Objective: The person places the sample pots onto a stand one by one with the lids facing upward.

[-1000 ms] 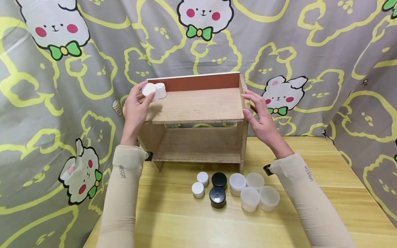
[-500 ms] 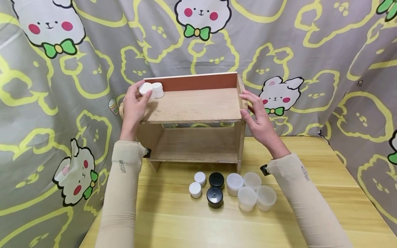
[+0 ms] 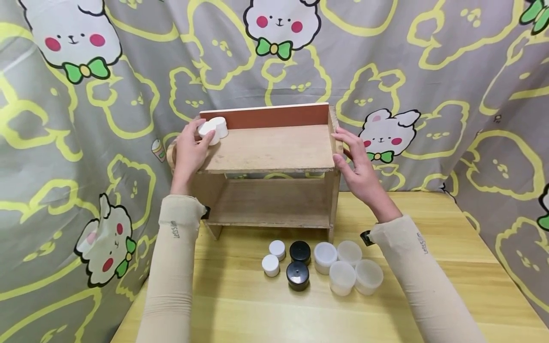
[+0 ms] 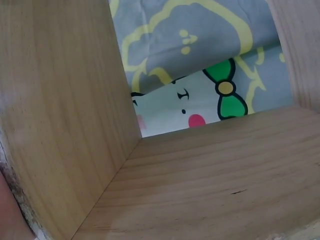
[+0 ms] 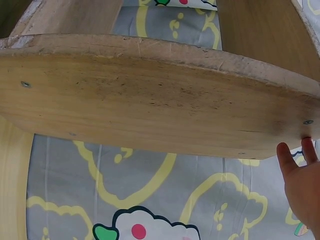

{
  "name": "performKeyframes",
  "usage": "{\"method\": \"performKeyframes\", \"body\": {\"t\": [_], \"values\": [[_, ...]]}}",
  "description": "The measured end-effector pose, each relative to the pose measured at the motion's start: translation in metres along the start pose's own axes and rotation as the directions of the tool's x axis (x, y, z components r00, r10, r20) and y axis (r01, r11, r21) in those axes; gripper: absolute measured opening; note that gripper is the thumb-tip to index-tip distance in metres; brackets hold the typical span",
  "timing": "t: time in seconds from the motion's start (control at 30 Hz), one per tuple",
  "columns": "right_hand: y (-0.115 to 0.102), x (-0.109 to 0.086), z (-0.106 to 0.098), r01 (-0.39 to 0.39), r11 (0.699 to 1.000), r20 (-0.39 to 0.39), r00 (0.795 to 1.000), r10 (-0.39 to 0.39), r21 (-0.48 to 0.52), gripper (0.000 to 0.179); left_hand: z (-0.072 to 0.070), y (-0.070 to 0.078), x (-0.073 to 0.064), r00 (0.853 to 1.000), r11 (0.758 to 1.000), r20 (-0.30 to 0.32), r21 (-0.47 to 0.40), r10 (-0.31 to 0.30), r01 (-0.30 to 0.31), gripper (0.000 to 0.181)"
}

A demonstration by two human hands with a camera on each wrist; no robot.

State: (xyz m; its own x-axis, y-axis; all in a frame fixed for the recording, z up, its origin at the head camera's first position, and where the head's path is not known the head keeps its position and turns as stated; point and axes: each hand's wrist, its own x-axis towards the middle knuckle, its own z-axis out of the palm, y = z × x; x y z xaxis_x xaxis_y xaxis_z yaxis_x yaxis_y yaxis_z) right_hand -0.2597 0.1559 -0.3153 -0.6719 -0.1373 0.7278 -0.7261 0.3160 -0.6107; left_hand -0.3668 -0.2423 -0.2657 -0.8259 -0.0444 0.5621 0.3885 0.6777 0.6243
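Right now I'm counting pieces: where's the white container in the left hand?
In the head view, the white container is at the left end of the top shelf, beside another white container.

Each arm wears a snug beige sleeve, the left sleeve [image 3: 169, 281] finely creased at the forearm, the right sleeve [image 3: 422, 281] matching it. Dark "LetsSlim" lettering runs lengthwise on both. A small black fitting juts from the left cuff [image 3: 180, 208] at 3 o'clock, another from the right cuff [image 3: 388, 229] at about 9. The left hand [image 3: 190, 147] and right hand [image 3: 359, 166] are bare.
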Motion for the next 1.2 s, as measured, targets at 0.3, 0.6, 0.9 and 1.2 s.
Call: {"method": "performKeyframes", "body": {"t": [0.3, 0.6, 0.9, 1.2], "values": [[0.0004, -0.0017, -0.0001, -0.011, 1.000, 0.015, 1.000, 0.011, 0.007, 0.043, -0.0005, -0.0012, -0.0015, 0.999, 1.000, 0.028, 0.017, -0.016, 0.015, 0.049], [-0.0002, -0.0023, -0.0005, -0.006, 1.000, 0.010, 1.000, 0.006, -0.007, 0.044, -0.0002, -0.0016, -0.0017, 0.998, 0.999, 0.053, 0.031, -0.040, 0.039, 0.049], [0.0002, -0.0023, -0.0001, -0.010, 1.000, 0.010, 1.000, 0.010, 0.012, 0.044, -0.0006, -0.0006, -0.0025, 0.996, 0.997, 0.064, 0.041, -0.065, 0.063, 0.049], [0.0004, -0.0018, -0.0008, -0.004, 1.000, 0.000, 1.000, 0.004, 0.010, 0.044, 0.0000, 0.0021, -0.0012, 0.994, 0.995, 0.075, 0.060, -0.085, 0.081, 0.050]]}}
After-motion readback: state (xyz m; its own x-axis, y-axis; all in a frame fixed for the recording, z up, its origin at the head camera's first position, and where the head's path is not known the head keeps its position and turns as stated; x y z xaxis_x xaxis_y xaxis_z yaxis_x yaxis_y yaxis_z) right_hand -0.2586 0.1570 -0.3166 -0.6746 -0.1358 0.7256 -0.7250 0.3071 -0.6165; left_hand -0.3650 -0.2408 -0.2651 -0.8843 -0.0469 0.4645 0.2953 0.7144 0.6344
